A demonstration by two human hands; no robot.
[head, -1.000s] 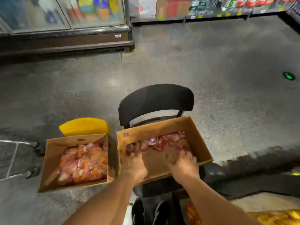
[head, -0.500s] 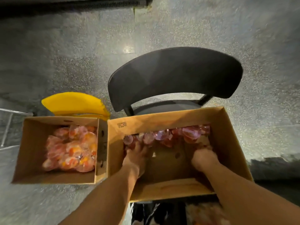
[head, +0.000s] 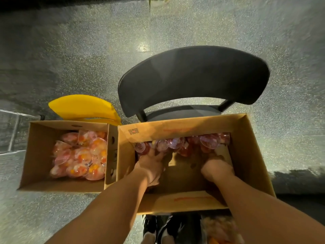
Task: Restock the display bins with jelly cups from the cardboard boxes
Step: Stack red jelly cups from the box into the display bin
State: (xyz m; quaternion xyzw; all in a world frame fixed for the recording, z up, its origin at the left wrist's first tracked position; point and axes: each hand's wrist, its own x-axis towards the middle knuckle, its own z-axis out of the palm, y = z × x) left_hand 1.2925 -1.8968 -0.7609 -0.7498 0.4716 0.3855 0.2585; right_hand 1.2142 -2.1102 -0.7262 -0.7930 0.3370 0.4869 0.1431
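We see the clear plastic jelly cups with red and purple filling point(head: 182, 144) heaped in a row along the far wall of the open brown cardboard box point(head: 246, 155) on the right, which rests on the seat of a black chair with a curved backrest point(head: 193, 76). The near part of that box shows its bare cardboard bottom. Both of our hands are down inside it. Our left hand point(head: 151, 164) lies at the left end of the row, its fingers reaching in among the cups and touching them; whether they are closed round any cup we cannot tell. Our right hand point(head: 217, 167) is at the right end of the row, its fingers bent down and hidden behind its back, so we cannot tell its grip either.

Just beside this box on the left, touching it, sits a second open cardboard box point(head: 38, 155) holding a pile of pink and orange jelly cups point(head: 80, 155). Behind it a yellow plastic piece point(head: 82, 107) stands on the speckled grey floor point(head: 70, 59). At the far left edge is a thin metal frame point(head: 14, 131).
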